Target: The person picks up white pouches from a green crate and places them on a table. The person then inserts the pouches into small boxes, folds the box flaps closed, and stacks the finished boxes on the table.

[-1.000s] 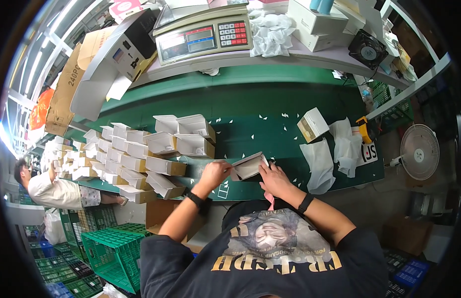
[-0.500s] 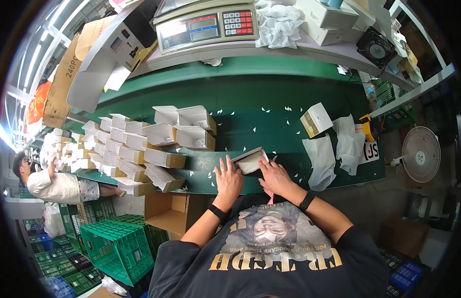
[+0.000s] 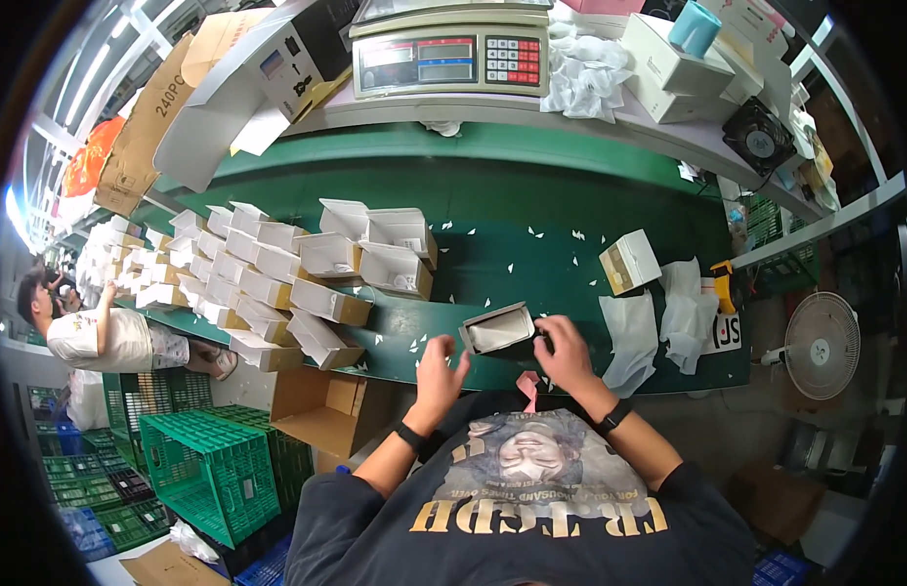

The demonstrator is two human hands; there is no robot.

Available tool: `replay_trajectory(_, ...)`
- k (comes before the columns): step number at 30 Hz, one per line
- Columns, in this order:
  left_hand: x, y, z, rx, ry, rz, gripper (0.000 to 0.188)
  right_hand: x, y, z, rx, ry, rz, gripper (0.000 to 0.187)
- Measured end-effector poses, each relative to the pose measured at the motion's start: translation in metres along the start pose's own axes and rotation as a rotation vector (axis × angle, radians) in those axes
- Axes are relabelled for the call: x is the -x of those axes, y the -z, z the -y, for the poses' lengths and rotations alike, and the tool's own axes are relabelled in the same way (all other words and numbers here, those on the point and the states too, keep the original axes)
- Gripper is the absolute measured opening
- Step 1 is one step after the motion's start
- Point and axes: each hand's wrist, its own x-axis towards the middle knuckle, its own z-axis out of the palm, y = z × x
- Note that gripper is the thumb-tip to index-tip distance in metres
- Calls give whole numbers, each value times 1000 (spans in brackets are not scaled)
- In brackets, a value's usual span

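Both of the person's hands hang over the near edge of the green worktable [image 3: 531,190], one at either end of a small open box [image 3: 499,330]. Left hand [image 3: 440,376] is empty, thumb standing away from the fingers, just beside the box's left end and apart from it. Right hand [image 3: 568,356] has its fingers bent toward the box's right end, with a gap between thumb and forefinger; whether a fingertip touches the cardboard cannot be told. A dark band [image 3: 614,418] circles the right wrist. The open box lies slightly askew close to the middle of the near edge, its pale inside facing up. Toward the table's left end, many white and tan boxes [image 3: 274,264] stand packed together with their flaps raised, the front ones reaching the near edge. White scraps [image 3: 511,267] are scattered over the tabletop. Close to the right edge is a closed white and tan box [image 3: 632,262]; nearer the near right corner lie two limp white wrappers [image 3: 629,337], with a yellow and black tool [image 3: 724,283] on the right edge. Above the far edge, a shelf [image 3: 512,109] carries a scale [image 3: 448,61]. Beyond the right edge stands a round fan [image 3: 822,347].
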Motion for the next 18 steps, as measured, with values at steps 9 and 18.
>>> replay_trajectory(9,-17,-24,6,-105,-285,167,35,-21,-12,-14,-116,91,86,25)
replay_trajectory(18,-31,-26,34,349,248,483,51,-35,2,-25,-194,-160,368,30)
